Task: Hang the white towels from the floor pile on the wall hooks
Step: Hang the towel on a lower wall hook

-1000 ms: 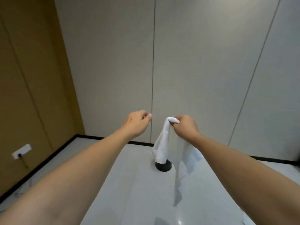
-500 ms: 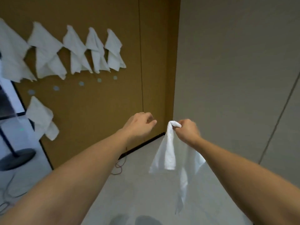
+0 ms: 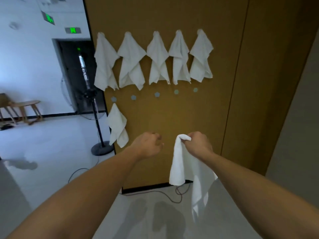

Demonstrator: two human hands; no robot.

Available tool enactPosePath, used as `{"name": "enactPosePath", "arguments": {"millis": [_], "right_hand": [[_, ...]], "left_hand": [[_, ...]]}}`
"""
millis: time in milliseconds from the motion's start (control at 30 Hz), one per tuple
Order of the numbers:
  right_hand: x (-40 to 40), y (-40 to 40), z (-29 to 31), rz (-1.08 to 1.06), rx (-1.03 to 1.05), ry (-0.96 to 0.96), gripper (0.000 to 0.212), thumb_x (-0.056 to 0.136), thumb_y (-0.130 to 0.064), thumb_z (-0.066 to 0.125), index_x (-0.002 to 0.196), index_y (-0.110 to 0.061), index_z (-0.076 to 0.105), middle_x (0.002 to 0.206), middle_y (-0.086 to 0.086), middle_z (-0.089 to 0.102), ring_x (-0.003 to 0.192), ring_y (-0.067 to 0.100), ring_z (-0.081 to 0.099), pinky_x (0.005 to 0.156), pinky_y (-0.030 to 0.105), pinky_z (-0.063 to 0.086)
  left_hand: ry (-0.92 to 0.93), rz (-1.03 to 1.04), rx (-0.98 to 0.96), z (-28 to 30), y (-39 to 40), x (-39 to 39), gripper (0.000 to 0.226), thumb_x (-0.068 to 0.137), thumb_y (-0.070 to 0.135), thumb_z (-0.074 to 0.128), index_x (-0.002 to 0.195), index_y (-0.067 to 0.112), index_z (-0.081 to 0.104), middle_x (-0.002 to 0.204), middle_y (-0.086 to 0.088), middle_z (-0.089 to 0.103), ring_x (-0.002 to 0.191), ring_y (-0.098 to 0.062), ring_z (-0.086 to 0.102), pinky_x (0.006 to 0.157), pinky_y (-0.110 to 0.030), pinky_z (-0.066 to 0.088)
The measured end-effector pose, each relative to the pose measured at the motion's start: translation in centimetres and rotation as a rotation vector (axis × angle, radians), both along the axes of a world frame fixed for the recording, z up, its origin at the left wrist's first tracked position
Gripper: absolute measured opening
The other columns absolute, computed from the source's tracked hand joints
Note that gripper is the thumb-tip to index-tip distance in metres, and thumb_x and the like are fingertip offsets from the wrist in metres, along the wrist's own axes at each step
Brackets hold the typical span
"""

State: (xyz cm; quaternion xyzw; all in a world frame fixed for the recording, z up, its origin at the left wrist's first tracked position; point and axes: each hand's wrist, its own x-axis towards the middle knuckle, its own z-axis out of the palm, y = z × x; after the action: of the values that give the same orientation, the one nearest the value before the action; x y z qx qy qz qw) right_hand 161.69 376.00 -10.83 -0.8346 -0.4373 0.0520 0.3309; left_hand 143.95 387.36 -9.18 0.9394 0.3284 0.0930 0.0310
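1. Here the right hand (image 3: 198, 145) pinches a limp white cloth towel (image 3: 179, 163) by its bunched top, before the brown wall panel (image 3: 172, 118);
2. The left hand (image 3: 148, 146) hangs beside it, fingers curled, holding nothing.

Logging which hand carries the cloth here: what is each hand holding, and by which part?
The right hand pinches a white towel by a bunched corner; the rest hangs free. The left hand holds nothing.
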Motion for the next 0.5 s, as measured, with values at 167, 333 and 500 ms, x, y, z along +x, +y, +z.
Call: {"name": "enactPosePath", "arguments": {"millis": [167, 333, 500], "right_hand": [[1.4, 11.1, -0.3, 0.088, -0.006, 0.061, 0.030, 0.094, -0.029, 0.052, 0.067, -0.019, 0.060, 0.071, 0.001, 0.061, 0.072, 0.023, 0.062, 0.059, 0.028, 0.041], [1.9, 22.9, 0.4, 0.106, -0.016, 0.086, 0.033, 0.090, -0.028, 0.055, 0.060, -0.016, 0.050, 0.062, 0.000, 0.053, 0.064, 0.022, 0.056, 0.057, 0.028, 0.038], [2.2, 33.6, 0.5, 0.147, -0.028, 0.086, 0.035, 0.089, -0.026, 0.056, 0.057, -0.017, 0.043, 0.059, -0.001, 0.046, 0.056, 0.018, 0.045, 0.055, 0.028, 0.032]], "left_hand": [[-0.002, 0.071, 0.058, 0.1, 11.1, 0.3, 0.045, 0.099, 0.043, 0.042, 0.135, 0.018, 0.052, 0.127, -0.010, 0.059, 0.112, -0.028, 0.057, 0.093, -0.039, 0.050], [-0.084, 0.092, 0.014, 0.0, 22.1, 0.9, 0.037, 0.098, 0.040, 0.043, 0.125, 0.018, 0.058, 0.115, -0.006, 0.060, 0.104, -0.025, 0.058, 0.091, -0.038, 0.050], [-0.036, 0.097, 0.020, -0.3, 31.1, 1.0, 0.024, 0.098, 0.036, 0.043, 0.103, 0.017, 0.056, 0.097, -0.002, 0.055, 0.094, -0.024, 0.058, 0.084, -0.040, 0.051]]}}
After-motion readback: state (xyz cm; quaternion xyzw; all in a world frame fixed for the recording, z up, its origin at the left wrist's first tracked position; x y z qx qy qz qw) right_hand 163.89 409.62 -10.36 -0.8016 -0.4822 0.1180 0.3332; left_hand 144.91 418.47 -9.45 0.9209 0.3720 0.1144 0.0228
